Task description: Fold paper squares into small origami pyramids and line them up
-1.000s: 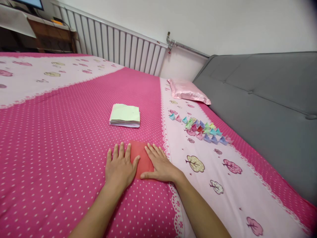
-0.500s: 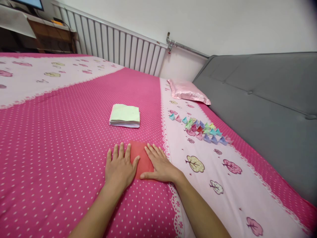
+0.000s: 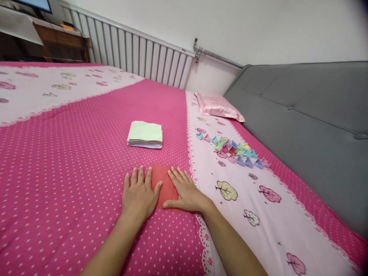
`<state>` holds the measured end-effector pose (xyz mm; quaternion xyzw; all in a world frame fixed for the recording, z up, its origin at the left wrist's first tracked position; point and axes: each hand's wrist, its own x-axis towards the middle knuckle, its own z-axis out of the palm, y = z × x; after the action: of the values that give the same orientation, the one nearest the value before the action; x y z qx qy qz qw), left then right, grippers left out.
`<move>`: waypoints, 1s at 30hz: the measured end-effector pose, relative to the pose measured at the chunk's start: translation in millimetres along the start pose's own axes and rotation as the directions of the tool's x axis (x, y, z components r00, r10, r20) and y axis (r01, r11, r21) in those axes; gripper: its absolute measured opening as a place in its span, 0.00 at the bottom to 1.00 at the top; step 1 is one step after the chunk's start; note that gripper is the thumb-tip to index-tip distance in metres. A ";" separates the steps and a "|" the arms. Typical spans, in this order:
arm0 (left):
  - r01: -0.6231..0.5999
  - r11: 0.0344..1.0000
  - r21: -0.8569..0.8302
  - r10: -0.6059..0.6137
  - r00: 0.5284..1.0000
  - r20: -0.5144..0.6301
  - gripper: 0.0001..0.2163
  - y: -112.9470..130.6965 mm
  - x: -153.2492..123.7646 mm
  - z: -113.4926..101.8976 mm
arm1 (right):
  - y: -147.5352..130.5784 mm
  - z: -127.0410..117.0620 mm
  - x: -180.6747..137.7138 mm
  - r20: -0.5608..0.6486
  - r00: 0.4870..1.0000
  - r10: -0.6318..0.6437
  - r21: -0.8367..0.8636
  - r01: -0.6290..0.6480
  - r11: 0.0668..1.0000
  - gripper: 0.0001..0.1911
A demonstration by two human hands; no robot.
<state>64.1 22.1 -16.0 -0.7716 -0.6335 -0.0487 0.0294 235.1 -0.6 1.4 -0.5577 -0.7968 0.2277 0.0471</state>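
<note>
Both forearms reach forward from the near edge and angle inward, so the two hands meet over a red sheet of paper (image 3: 162, 184) lying on the bed (image 3: 71, 153). Her or his left hand (image 3: 139, 193) lies palm down with the fingers spread a little and pointing away, its thumb stretched right onto the paper's left edge. Right hand (image 3: 185, 191), also flat and open, presses on the paper's right side, fingers slanting up and left, thumb laid along the near edge. Neither hand grips anything; each simply rests flat. Only the strip of red paper between them shows, on the dotted pink part of the bedspread, just left of the lace-edged pale band.

Beyond the hands, a stack of paper squares (image 3: 145, 134) with a pale green sheet on top sits on the dotted cloth, well apart from the red sheet. To the right, on the pale band, a cluster of small folded paper pieces (image 3: 234, 151) in blue, green, pink and purple lies in loose rows. Farther on is a shiny pink pillow (image 3: 218, 107), by the grey padded headboard (image 3: 301, 115). A white radiator (image 3: 138, 53) lines the far wall.
</note>
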 end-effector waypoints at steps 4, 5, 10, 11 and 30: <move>-0.003 1.000 -0.012 0.003 1.000 0.002 0.30 -0.4 0.2 -0.1 | 0.2 0.1 0.2 -0.002 1.000 -0.005 -0.004 0.005 1.000 0.51; -0.003 1.000 -0.014 0.003 1.000 0.001 0.30 -0.4 0.3 -0.2 | 0.2 0.1 0.3 -0.002 1.000 -0.004 -0.008 0.004 1.000 0.51; 0.001 1.000 -0.017 -0.001 1.000 0.005 0.30 -0.1 0.7 -0.3 | -0.7 -0.5 0.1 0.008 1.000 0.005 -0.015 -0.005 1.000 0.51; 0.002 1.000 -0.018 -0.002 1.000 0.006 0.30 -0.1 0.8 -0.3 | -0.8 -0.6 -0.1 0.009 1.000 0.006 -0.014 -0.006 1.000 0.51; 0.003 1.000 -0.026 -0.003 1.000 0.011 0.31 -0.5 0.9 0.2 | -1.6 -0.8 0.0 0.011 1.000 0.019 -0.007 -0.019 1.000 0.51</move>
<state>63.8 23.1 -16.1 -0.7713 -0.6341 -0.0529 0.0158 234.0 -0.8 2.8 -0.5640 -0.7926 0.2285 0.0385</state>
